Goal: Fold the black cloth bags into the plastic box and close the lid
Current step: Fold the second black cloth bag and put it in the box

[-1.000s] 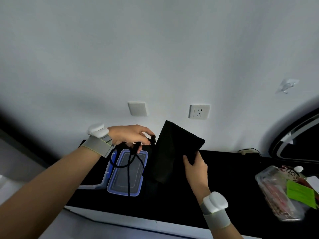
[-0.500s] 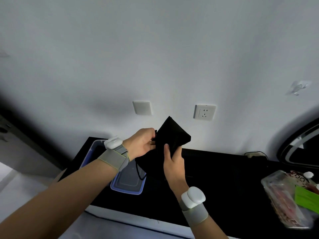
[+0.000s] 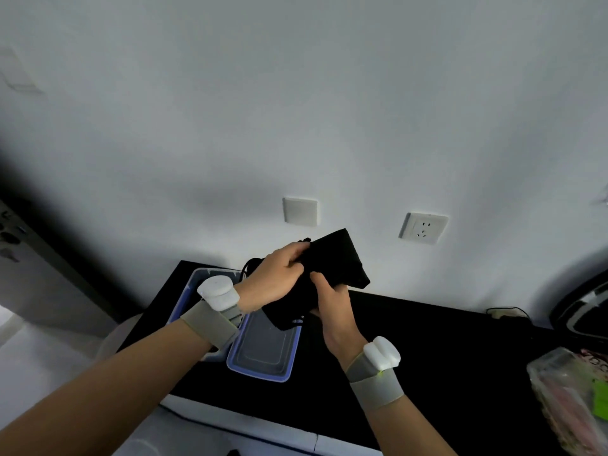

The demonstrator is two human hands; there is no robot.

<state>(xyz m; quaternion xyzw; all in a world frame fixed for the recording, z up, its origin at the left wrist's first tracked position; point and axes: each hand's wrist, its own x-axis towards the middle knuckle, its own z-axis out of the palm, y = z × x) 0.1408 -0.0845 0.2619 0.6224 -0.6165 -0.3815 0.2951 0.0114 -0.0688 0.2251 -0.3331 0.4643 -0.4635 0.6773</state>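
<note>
A black cloth bag [image 3: 339, 258] is held in the air above the black table, folded over into a thick bundle. My left hand [image 3: 278, 279] grips its left side, thumb and fingers closed over the fabric, with black drawstrings trailing behind it. My right hand [image 3: 332, 302] holds the bundle from below and the front. Under the hands lies the blue-rimmed clear lid [image 3: 263, 352], flat on the table. The plastic box [image 3: 194, 284] stands just left of the lid, mostly hidden by my left wrist.
The black table [image 3: 444, 350] runs along a white wall with a blank plate [image 3: 300, 211] and a socket [image 3: 422, 227]. A clear plastic packet with a green label [image 3: 569, 393] lies at the right edge. A cable and plug [image 3: 506, 312] sit at the back right.
The bag went from hanging open and long to a folded bundle. My hands came together on it, and the dangling drawstrings were gathered up. The view shifted left.
</note>
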